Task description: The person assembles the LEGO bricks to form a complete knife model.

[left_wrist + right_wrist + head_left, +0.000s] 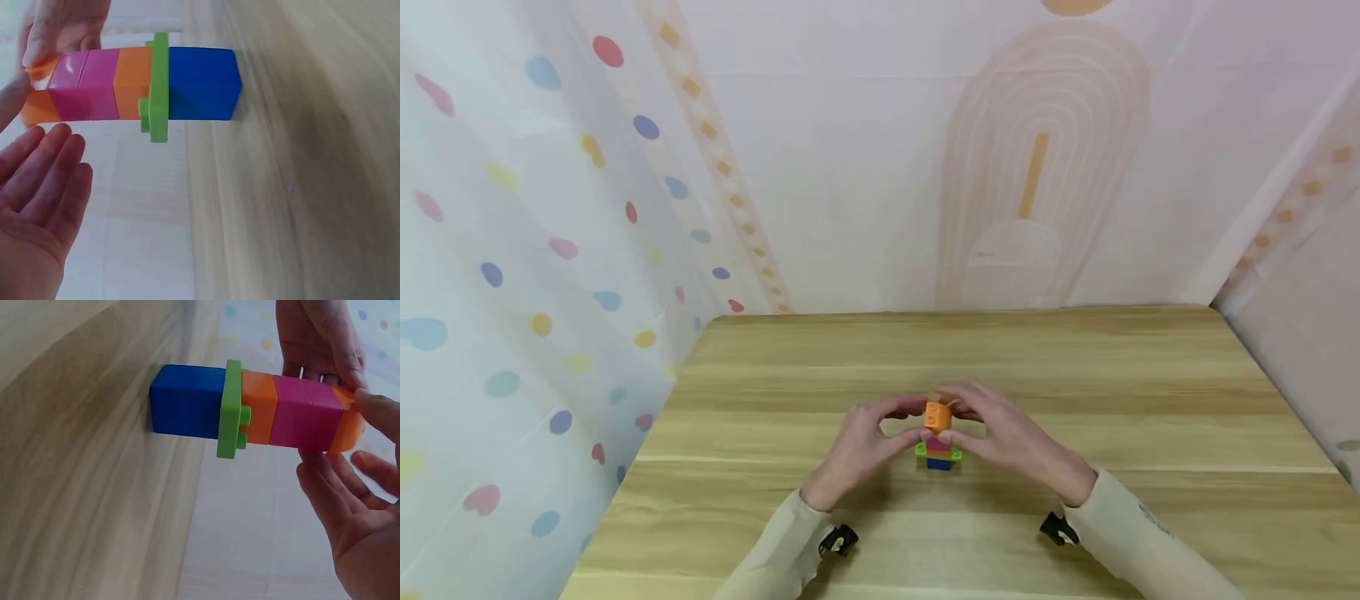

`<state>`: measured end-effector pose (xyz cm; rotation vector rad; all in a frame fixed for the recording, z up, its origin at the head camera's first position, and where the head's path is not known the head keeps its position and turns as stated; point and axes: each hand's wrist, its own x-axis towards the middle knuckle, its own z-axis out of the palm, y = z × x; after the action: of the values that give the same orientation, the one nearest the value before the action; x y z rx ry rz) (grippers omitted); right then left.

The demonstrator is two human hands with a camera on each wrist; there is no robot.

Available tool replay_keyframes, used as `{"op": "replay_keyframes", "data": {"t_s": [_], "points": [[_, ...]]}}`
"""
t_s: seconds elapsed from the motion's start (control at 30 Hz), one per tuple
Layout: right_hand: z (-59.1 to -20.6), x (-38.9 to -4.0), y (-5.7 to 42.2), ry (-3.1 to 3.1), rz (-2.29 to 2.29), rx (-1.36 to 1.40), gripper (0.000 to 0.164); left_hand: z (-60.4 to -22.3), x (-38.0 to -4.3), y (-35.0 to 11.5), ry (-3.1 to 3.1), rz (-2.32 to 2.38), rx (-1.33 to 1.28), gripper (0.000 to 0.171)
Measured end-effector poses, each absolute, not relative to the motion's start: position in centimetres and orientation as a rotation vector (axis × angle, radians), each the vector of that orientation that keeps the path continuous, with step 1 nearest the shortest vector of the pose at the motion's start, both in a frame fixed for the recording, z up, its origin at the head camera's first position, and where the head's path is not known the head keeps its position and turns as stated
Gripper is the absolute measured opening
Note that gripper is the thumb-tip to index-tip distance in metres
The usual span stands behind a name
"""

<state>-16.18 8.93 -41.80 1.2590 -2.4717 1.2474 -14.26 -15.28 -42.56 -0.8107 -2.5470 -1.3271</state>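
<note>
A small tower of toy building blocks stands upright on the table. Its base is a blue block [203, 84] with a flat green plate [230, 409] across it. Above the plate come an orange block [132, 84], two pink blocks [306, 415] and a top orange block [937, 416] with studs on its left face in the head view. My left hand [865, 446] and right hand [1011, 429] pinch this top block from either side, thumbs on the near side. Fingers of both hands lie around its far side, partly hidden by the block.
The wooden table [775, 367] reaches back to a pale patterned curtain [850, 183]. Another curtain with coloured dots [490, 275] hangs along the left. Black wrist mounts [838, 540] sit by both sleeves, low over the table's near part.
</note>
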Motion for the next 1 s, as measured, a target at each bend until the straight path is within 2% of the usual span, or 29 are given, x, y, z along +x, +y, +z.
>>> {"op": "replay_keyframes", "data": {"t_s": [0.17, 0.43, 0.7, 1.0], "points": [[-41.9, -15.3, 9.0, -2.381, 1.222, 1.277, 0.037, -42.2, -13.9, -14.9, -2.473, -1.379, -0.884, 0.034], [-42.4, -14.2, 9.0, -2.245, 1.103, 1.353, 0.038, -41.9, -13.5, -15.1, -2.483, -1.333, -1.025, 0.031], [-42.6, -14.4, 9.3, -2.351, 1.125, 1.24, 0.039, -42.4, -14.3, -14.7, -2.526, -1.268, -1.02, 0.032], [-41.1, -15.8, 10.0, -2.589, 1.513, 1.027, 0.039, -41.3, -14.8, -15.7, -2.654, -1.252, -0.896, 0.051]]}}
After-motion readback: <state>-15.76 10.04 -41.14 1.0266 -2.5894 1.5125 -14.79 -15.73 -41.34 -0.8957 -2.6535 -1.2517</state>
